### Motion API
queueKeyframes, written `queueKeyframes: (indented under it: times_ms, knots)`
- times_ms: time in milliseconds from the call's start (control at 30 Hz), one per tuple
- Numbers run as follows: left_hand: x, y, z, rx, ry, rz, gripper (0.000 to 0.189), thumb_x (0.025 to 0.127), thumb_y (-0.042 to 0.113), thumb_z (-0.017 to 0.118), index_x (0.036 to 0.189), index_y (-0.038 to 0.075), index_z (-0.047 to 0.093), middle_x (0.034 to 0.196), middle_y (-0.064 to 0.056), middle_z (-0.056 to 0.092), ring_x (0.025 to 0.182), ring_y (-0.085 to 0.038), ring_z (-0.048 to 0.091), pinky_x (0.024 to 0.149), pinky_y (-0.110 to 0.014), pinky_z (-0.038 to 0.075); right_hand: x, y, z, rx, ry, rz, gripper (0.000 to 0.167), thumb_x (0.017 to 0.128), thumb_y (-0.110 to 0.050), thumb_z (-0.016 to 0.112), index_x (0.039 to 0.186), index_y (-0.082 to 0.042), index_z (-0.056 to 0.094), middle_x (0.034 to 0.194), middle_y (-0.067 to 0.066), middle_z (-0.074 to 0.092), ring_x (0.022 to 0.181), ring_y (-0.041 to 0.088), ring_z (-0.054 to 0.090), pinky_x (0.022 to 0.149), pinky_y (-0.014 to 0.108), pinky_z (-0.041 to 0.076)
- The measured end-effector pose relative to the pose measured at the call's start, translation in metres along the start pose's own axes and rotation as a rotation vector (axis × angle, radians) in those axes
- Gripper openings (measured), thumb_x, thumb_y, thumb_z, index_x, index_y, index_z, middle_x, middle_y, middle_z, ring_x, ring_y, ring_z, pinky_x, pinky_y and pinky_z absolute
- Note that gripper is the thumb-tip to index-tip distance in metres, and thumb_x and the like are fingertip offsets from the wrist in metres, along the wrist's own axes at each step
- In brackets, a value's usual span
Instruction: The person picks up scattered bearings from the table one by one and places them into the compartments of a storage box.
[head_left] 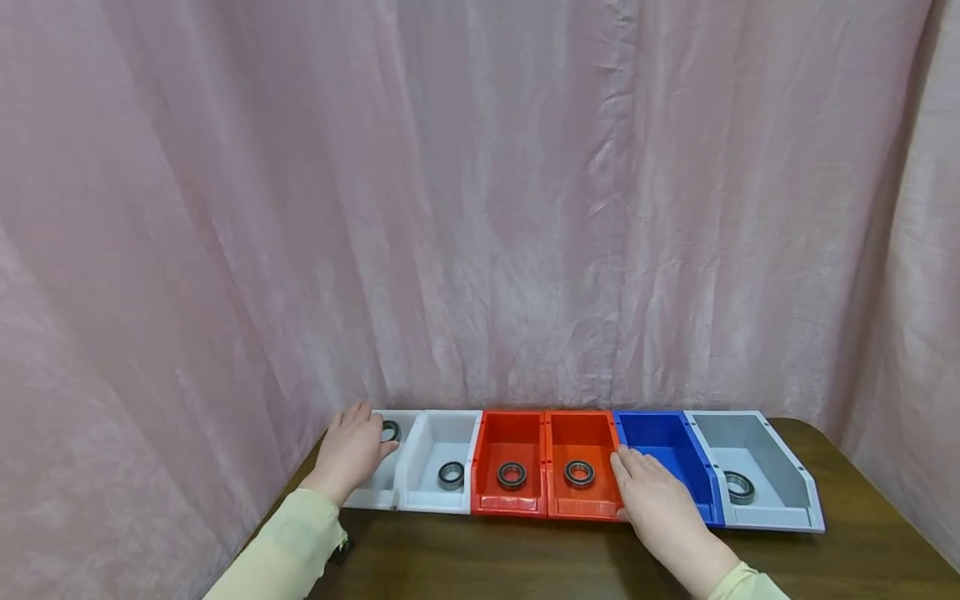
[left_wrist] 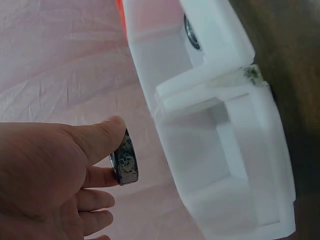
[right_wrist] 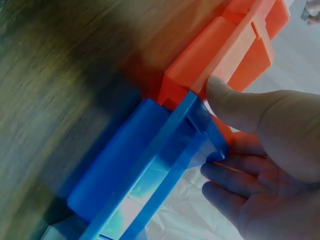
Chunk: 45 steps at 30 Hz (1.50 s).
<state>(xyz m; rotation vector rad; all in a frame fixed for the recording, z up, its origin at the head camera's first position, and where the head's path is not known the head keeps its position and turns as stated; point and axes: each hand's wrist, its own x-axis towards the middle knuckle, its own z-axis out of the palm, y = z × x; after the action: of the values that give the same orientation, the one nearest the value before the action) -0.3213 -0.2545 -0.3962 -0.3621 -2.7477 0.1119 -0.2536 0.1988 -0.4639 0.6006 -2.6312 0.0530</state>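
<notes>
Steel bearing [left_wrist: 125, 159] was pinched by the left hand [head_left: 351, 450] above the leftmost white bin [head_left: 378, 492]; the blue bin [head_left: 663, 446] was touched by the right hand's [head_left: 656, 496] relaxed fingers.

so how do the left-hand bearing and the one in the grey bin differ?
The left hand pinches its bearing on edge, above the far-left white bin; the grey bin's bearing lies loose on the grey bin floor, untouched. The held one is partly hidden by fingers; the other shows whole. Both are dark metal rings.
</notes>
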Motion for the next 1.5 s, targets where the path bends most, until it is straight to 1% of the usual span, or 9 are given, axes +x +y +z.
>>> queueKeyframes:
  times_ms: [133, 233, 333, 467, 867, 1000, 1133, 1333, 1500]
  knots:
    - [0.013, -0.002, -0.006, -0.011, -0.005, 0.002, 0.055, 0.102, 0.034, 0.082, 0.128, -0.013, 0.068, 0.152, -0.038, 0.056, 0.147, -0.053, 0.049, 0.120, -0.069, 0.039, 0.005, 0.003, -0.004, -0.024, 0.013, -0.008, 0.073, 0.079, -0.019, 0.099, 0.137, 0.013, 0.068, 0.141, 0.031, 0.067, 0.133, 0.046, 0.066, 0.115, 0.057, 0.050]
    - [0.019, -0.002, -0.005, -0.008, 0.006, 0.010, 0.054, 0.101, 0.033, 0.082, 0.127, -0.013, 0.069, 0.149, -0.036, 0.058, 0.145, -0.051, 0.051, 0.118, -0.068, 0.041, 0.008, 0.005, -0.006, -0.020, -0.003, 0.000, 0.073, 0.080, -0.019, 0.099, 0.138, 0.013, 0.067, 0.142, 0.032, 0.067, 0.134, 0.047, 0.065, 0.116, 0.057, 0.050]
    - [0.017, -0.003, 0.000, -0.009, 0.006, 0.005, 0.056, 0.101, 0.032, 0.083, 0.128, -0.014, 0.068, 0.146, -0.035, 0.060, 0.143, -0.050, 0.053, 0.117, -0.067, 0.042, 0.007, 0.003, -0.004, 0.003, -0.037, 0.013, 0.072, 0.082, -0.018, 0.098, 0.138, 0.014, 0.066, 0.142, 0.033, 0.066, 0.134, 0.047, 0.064, 0.116, 0.058, 0.050]
    - [0.014, -0.007, 0.009, -0.026, -0.019, -0.013, 0.059, 0.101, 0.031, 0.083, 0.131, -0.016, 0.066, 0.147, -0.036, 0.059, 0.143, -0.051, 0.052, 0.118, -0.067, 0.042, 0.003, 0.001, 0.003, 0.022, -0.051, 0.022, 0.071, 0.082, -0.017, 0.098, 0.137, 0.014, 0.067, 0.142, 0.033, 0.066, 0.134, 0.047, 0.064, 0.116, 0.059, 0.050]
    - [0.017, -0.016, 0.026, -0.093, -0.067, -0.077, 0.055, 0.102, 0.029, 0.082, 0.131, -0.016, 0.066, 0.154, -0.038, 0.053, 0.147, -0.054, 0.047, 0.119, -0.071, 0.038, -0.001, -0.002, 0.005, 0.012, -0.009, 0.005, 0.072, 0.080, -0.017, 0.099, 0.137, 0.014, 0.067, 0.142, 0.033, 0.066, 0.133, 0.047, 0.065, 0.115, 0.059, 0.050]
    - [0.018, -0.018, 0.030, -0.099, -0.087, -0.092, 0.051, 0.103, 0.030, 0.081, 0.127, -0.014, 0.068, 0.154, -0.037, 0.053, 0.147, -0.055, 0.046, 0.119, -0.072, 0.037, -0.001, -0.001, 0.004, 0.001, 0.014, -0.006, 0.072, 0.079, -0.016, 0.099, 0.137, 0.014, 0.067, 0.141, 0.033, 0.067, 0.133, 0.047, 0.065, 0.115, 0.059, 0.050]
    - [0.018, -0.018, 0.033, -0.092, -0.099, -0.095, 0.048, 0.102, 0.031, 0.081, 0.123, -0.012, 0.070, 0.151, -0.036, 0.055, 0.144, -0.054, 0.049, 0.117, -0.071, 0.039, -0.002, -0.001, 0.004, -0.004, 0.032, -0.015, 0.072, 0.078, -0.016, 0.099, 0.136, 0.014, 0.068, 0.141, 0.032, 0.067, 0.132, 0.046, 0.066, 0.115, 0.058, 0.050]
    - [0.017, -0.019, 0.036, -0.079, -0.099, -0.092, 0.045, 0.102, 0.031, 0.081, 0.118, -0.009, 0.071, 0.135, -0.032, 0.061, 0.135, -0.049, 0.054, 0.112, -0.069, 0.044, -0.001, -0.001, 0.002, -0.014, 0.033, -0.019, 0.073, 0.078, -0.017, 0.099, 0.136, 0.014, 0.068, 0.141, 0.032, 0.067, 0.133, 0.046, 0.066, 0.114, 0.058, 0.051]
    - [0.018, -0.019, 0.042, -0.075, -0.101, -0.108, 0.045, 0.102, 0.031, 0.082, 0.119, -0.010, 0.071, 0.137, -0.032, 0.061, 0.134, -0.048, 0.054, 0.112, -0.068, 0.044, -0.001, -0.001, 0.001, -0.009, 0.018, -0.012, 0.073, 0.079, -0.017, 0.099, 0.138, 0.014, 0.067, 0.143, 0.032, 0.066, 0.134, 0.046, 0.065, 0.115, 0.058, 0.050]
